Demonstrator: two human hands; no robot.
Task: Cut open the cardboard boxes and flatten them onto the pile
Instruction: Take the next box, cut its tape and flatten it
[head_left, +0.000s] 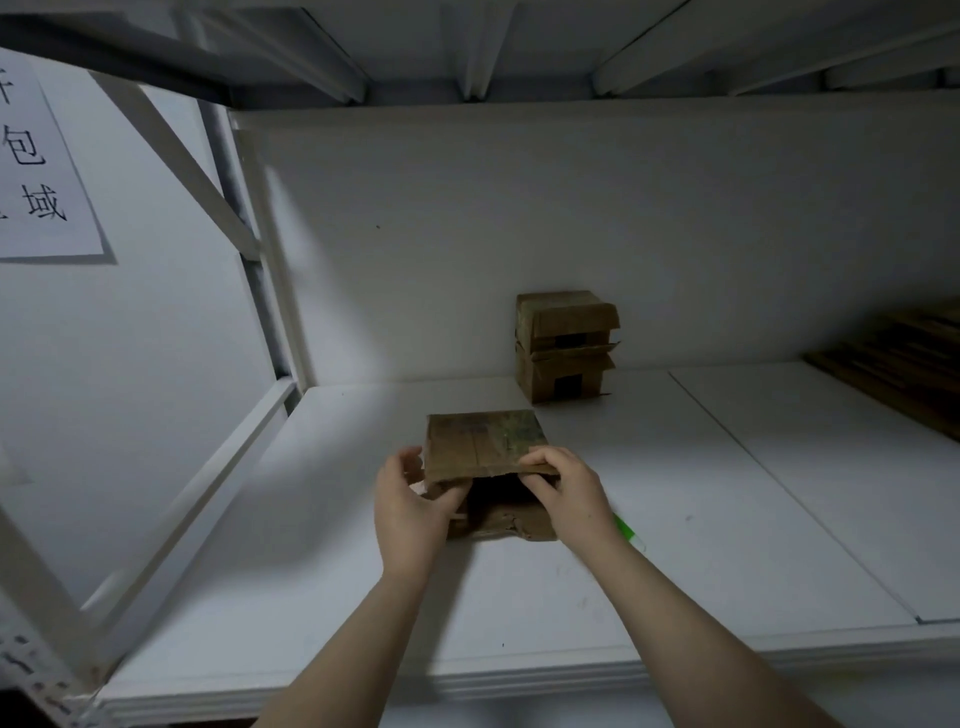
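A small brown cardboard box (480, 444) sits on the white shelf (701, 519) in front of me, its near end open toward me. My left hand (410, 506) grips the box's left side and a flap. My right hand (566, 488) pinches the edge of the top panel on the right. Two more small boxes (566, 345) stand stacked against the back wall, their flaps partly open. A green-handled cutter (628, 532) lies on the shelf just behind my right wrist, mostly hidden.
A pile of flat brown cardboard (898, 364) lies at the far right of the shelf. A white metal rack post and diagonal brace (244, 291) stand on the left, with a paper sign (41, 166) on the wall. Another shelf is overhead.
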